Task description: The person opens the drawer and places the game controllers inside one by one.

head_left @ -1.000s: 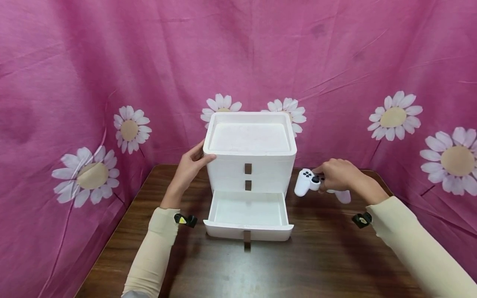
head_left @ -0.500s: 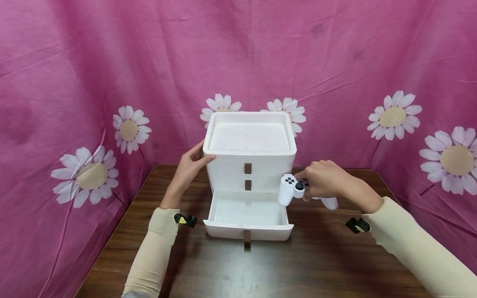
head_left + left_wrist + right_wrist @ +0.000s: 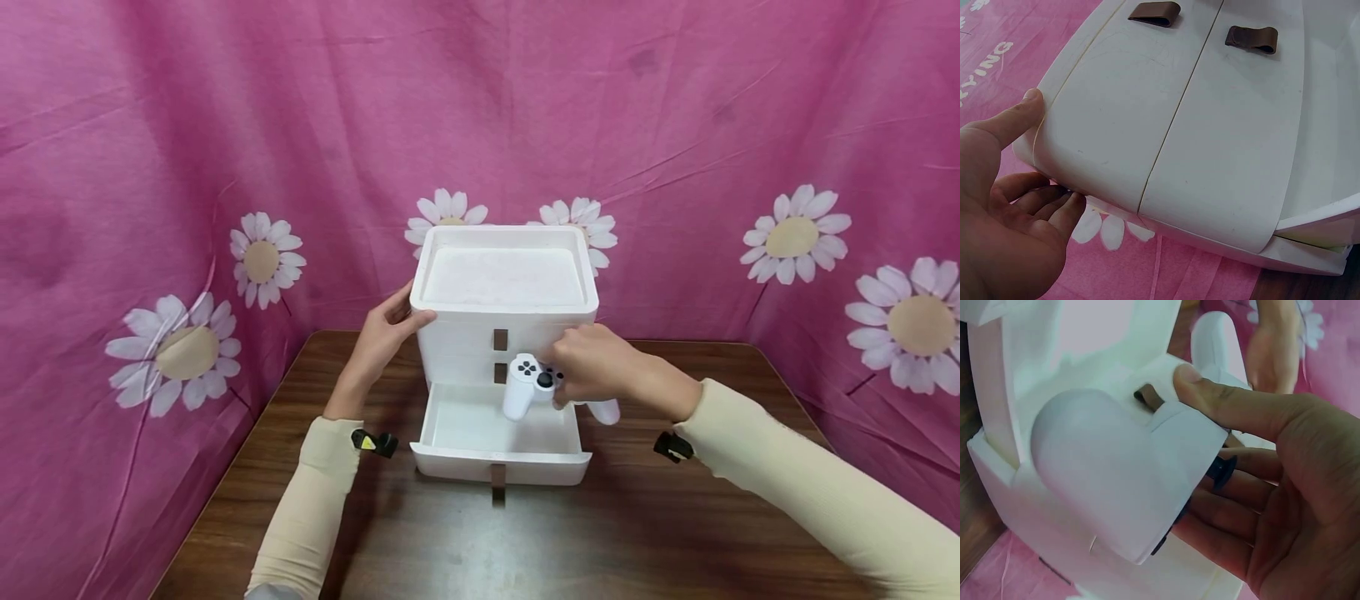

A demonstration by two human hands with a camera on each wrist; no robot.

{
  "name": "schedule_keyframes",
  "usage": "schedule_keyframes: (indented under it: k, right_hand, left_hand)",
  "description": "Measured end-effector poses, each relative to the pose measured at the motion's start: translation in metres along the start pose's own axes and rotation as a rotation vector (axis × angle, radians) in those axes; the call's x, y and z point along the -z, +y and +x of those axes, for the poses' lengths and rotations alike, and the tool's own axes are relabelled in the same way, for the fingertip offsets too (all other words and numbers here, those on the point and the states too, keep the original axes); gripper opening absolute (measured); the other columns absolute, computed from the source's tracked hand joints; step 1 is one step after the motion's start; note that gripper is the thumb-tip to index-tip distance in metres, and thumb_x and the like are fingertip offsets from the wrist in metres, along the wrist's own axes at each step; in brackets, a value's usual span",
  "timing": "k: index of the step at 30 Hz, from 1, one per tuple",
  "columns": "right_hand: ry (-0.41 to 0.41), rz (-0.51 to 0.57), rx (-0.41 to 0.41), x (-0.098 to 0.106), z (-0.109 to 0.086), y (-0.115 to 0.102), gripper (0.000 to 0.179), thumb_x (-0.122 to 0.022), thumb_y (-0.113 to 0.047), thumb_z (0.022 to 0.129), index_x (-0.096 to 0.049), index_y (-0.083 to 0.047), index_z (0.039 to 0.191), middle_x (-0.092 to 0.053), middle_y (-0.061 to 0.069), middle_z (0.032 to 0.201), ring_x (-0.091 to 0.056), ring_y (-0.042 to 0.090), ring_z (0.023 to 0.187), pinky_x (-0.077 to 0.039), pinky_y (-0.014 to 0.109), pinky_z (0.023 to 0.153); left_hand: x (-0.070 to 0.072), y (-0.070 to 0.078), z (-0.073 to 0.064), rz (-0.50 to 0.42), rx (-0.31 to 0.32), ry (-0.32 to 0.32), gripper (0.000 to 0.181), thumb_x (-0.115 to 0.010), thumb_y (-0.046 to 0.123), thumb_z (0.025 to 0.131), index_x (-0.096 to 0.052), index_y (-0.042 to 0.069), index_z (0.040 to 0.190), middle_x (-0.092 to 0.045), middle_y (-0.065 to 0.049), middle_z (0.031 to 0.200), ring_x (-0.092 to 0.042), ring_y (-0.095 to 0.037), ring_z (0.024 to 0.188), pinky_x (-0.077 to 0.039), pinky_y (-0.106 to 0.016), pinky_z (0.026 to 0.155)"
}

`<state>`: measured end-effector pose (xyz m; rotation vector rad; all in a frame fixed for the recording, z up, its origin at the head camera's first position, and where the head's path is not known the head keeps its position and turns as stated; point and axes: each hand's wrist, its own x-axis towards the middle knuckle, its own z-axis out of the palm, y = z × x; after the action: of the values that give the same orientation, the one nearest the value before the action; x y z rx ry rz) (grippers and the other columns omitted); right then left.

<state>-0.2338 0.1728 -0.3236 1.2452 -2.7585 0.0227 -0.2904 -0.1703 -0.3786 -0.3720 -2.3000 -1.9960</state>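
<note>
A white tabletop drawer unit (image 3: 459, 346) stands on the wooden table, its bottom drawer (image 3: 450, 467) pulled out with nothing inside. My left hand (image 3: 375, 346) holds the unit's upper left side; in the left wrist view the thumb (image 3: 1022, 115) presses near the front corner while the other fingers (image 3: 1069, 215) curl against the side. My right hand (image 3: 600, 362) grips a white game controller (image 3: 517, 400) by its middle, over the right part of the pulled-out drawer. Seen from the right wrist, the thumb lies on the controller's (image 3: 1097, 469) underside and the fingers on its button side.
Two upper drawers with brown tab pulls (image 3: 500, 339) are closed. A shallow raised rim (image 3: 504, 310) runs round the unit's top. Brown wood table (image 3: 660, 517) extends on both sides and in front. Behind hangs a pink cloth (image 3: 337, 125) with daisies.
My right hand has carried the controller leftward, from beside the drawer unit to over the pulled-out drawer. My left hand has stayed at the unit's side.
</note>
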Motion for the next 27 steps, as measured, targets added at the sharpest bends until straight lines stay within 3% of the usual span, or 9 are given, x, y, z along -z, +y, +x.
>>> schedule_keyframes:
  k: [9,19,27]
  right_hand:
    - [-0.036,0.027,0.036,-0.011,0.029,-0.019,0.031,-0.099,-0.029,0.064,-0.074,-0.019,0.08,-0.066,-0.011,0.067,-0.055,0.01,0.061,-0.05,0.033,0.057]
    - [-0.101,0.015,0.021,-0.046,0.053,-0.03,0.034,-0.1,-0.031,0.068,-0.08,-0.014,0.091,-0.074,-0.004,0.079,-0.062,0.015,0.071,-0.054,0.036,0.06]
    - [-0.171,0.112,-0.052,-0.064,0.06,-0.038,0.035,-0.1,-0.032,0.071,-0.083,-0.013,0.095,-0.076,-0.002,0.082,-0.063,0.012,0.07,-0.056,0.033,0.065]
  left_hand:
    - [0.0,0.0,0.001,0.018,0.009,0.012,0.079,-0.083,0.035,0.096,-0.044,0.026,0.164,-0.047,-0.002,0.167,-0.046,-0.018,0.153,-0.044,-0.045,0.123]
    - [-0.001,0.001,-0.001,0.014,0.009,0.018,0.079,-0.083,0.033,0.096,-0.044,0.026,0.164,-0.047,-0.004,0.167,-0.046,-0.021,0.153,-0.044,-0.046,0.123]
    - [0.0,0.001,0.0,0.012,0.014,0.022,0.079,-0.083,0.033,0.096,-0.044,0.025,0.164,-0.046,-0.005,0.168,-0.046,-0.022,0.153,-0.044,-0.047,0.123]
